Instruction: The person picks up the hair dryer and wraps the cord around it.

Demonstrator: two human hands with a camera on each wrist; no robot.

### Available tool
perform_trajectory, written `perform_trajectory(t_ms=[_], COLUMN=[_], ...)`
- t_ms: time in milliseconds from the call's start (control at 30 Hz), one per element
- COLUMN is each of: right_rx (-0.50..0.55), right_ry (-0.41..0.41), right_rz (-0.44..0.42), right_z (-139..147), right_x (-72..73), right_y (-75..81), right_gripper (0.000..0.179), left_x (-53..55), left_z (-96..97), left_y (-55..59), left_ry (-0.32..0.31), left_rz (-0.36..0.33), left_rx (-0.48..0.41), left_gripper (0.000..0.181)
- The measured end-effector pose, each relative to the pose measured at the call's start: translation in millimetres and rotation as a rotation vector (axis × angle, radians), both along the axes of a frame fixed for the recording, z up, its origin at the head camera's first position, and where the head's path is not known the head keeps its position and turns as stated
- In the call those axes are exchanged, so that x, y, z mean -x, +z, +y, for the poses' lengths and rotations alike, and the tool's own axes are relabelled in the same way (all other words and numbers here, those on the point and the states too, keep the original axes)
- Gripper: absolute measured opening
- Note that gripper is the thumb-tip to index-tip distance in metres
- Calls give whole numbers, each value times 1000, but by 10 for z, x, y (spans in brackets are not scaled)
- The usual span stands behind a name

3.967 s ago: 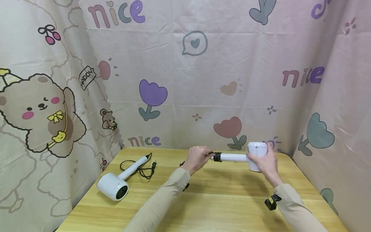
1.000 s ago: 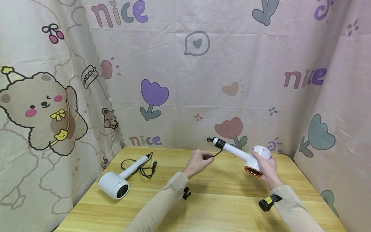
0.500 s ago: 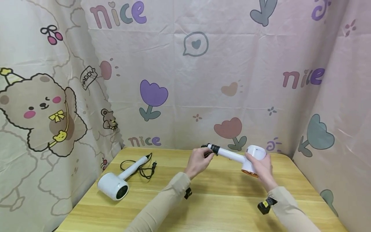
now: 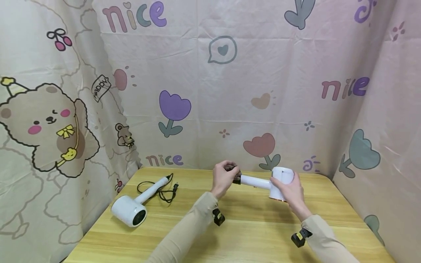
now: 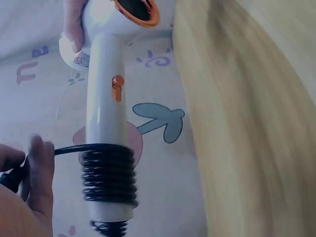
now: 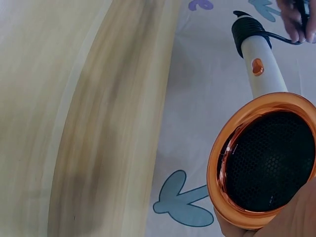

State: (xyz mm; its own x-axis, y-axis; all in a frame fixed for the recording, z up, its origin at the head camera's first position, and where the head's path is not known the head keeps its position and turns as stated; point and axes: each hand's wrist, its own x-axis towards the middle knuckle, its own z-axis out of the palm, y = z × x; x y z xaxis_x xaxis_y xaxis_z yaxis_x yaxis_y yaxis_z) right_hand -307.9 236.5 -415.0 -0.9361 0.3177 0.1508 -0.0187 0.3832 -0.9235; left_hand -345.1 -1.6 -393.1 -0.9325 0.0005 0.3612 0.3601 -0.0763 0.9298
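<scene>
A: How are the person's hands placed?

B: Both arms reach forward over the wooden table [image 4: 250, 233]. The right hand [image 4: 289, 191] wraps its fingers round the head of a white hair dryer [image 4: 263, 181], holding it above the far middle of the table. The handle points left, roughly level. The left hand [image 4: 223, 177] is at the handle's end, with fingers curled and pinching the black cord [image 5: 69, 149].

A: Where does that cord run?

B: The left wrist view shows it best: tight black coils [image 5: 108, 175] sit round the lower end of the handle, and one strand leads from the top coil sideways into the fingers [image 5: 42, 168]. From the head camera the coils are mostly hidden behind the left hand.

A: Does the right wrist view add anything?

B: It shows the dryer's face, a copper-coloured ring [image 6: 264, 160] round a dark mesh grille, and an orange switch [image 6: 257, 66] on the handle. The head view barely shows either.

A: What else is on the table?

B: A second white hair dryer [image 4: 131, 210] lies at the left, its loose cord [image 4: 158, 191] lying beside its handle, well apart from both hands.
</scene>
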Motion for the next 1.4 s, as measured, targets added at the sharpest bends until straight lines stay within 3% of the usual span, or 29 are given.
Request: perform_trajectory(t_ms=[133, 300, 433, 567, 667, 767, 867, 967, 1200, 1400], right_rx=[14, 9, 17, 25, 9, -8, -18, -21, -30, -31], right_ry=[21, 33, 35, 51, 58, 64, 66, 67, 48, 37], right_rz=[6, 9, 16, 23, 37, 47, 50, 56, 69, 63], right_z=[-21, -43, -63, -87, -107, -123, -132, -153, -174, -159], right_x=[-26, -39, -39, -39, -44, -55, -68, -84, -87, -90], right_y=[12, -4, -24, -23, -14, -3, 7, 17, 6, -7], right_gripper=[102, 99, 99, 102, 102, 101, 103, 105, 105, 104], left_x=[34, 75, 110, 134, 148, 164, 181, 207, 231, 213], left_z=[31, 59, 73, 75, 75, 85, 104, 121, 154, 142], left_y=[-24, -75, -128, -163, -170, -160, -154, -175, -251, -269], left_ry=[-7, 32, 65, 133, 197, 243, 261, 265, 279, 230], left_rz=[-89, -95, -18, 104, 174, 215, 224, 231, 350, 328], left_rx=[-171, -122, -34, 156, 312, 429, 528, 597, 745, 761], left_gripper=[10, 12, 11, 2, 8, 6, 17, 20, 7, 10])
